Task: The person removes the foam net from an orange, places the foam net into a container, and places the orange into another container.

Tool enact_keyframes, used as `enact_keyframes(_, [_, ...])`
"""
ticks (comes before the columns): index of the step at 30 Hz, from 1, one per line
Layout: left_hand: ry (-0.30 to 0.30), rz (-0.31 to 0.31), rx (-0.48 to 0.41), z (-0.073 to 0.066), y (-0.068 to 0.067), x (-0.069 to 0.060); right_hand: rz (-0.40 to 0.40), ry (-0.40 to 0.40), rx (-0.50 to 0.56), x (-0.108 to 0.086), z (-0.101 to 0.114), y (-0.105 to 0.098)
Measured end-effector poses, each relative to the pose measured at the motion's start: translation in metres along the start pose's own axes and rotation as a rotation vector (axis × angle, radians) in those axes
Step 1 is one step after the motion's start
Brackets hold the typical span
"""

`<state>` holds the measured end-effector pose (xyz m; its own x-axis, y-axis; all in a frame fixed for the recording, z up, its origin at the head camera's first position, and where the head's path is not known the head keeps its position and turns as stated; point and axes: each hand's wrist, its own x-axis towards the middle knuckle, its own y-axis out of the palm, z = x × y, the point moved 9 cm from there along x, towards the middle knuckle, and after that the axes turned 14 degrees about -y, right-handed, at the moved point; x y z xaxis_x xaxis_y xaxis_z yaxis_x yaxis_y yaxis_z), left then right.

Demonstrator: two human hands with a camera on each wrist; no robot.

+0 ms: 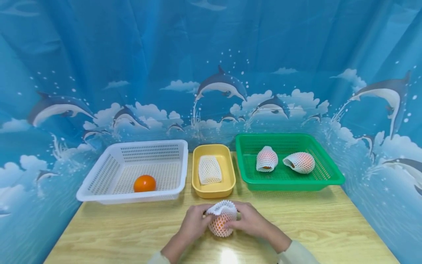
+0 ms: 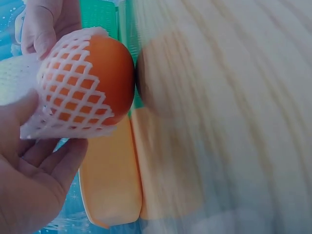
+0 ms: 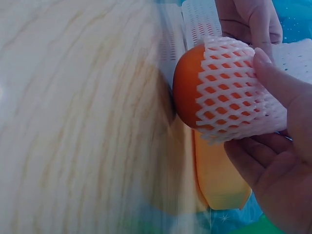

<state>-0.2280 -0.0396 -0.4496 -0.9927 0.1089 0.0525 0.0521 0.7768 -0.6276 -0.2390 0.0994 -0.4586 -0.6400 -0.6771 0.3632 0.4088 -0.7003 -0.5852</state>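
Note:
A smooth, round orange fruit point(image 2: 114, 78) sits partly inside a white foam net sleeve point(image 1: 223, 208), just above or on the table near its front. My left hand point(image 1: 194, 222) grips the sleeve from the left, with its thumb on the mesh and fingers beneath. From the other side my right hand point(image 1: 249, 220) holds the sleeved fruit, thumb across the mesh. The fruit's bare end point(image 3: 187, 87) faces the tabletop in both wrist views, while the sleeve's loose rim stands up at the top.
Behind the hands is a yellow tray point(image 1: 214, 190) with a flat foam net point(image 1: 209, 170). To the left, a white basket point(image 1: 132, 198) holds one bare orange fruit point(image 1: 144, 183). At right, a green basket point(image 1: 290, 186) contains two sleeved fruits point(image 1: 267, 159). A dolphin-print curtain point(image 1: 211, 44) surrounds the wooden table point(image 1: 125, 234).

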Motion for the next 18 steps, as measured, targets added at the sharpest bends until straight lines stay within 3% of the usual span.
enact_keyframes(8, [-0.041,0.116,-0.065,0.007,0.009,0.0,-0.064,-0.072,-0.017,-0.003,0.003,-0.008])
enact_keyframes(13, [-0.031,0.119,-0.058,0.005,0.009,0.0,-0.106,-0.113,-0.011,-0.002,0.005,-0.012])
enact_keyframes(18, [-0.023,0.116,-0.062,0.001,0.009,-0.001,-0.161,-0.101,-0.038,-0.003,0.006,-0.017])
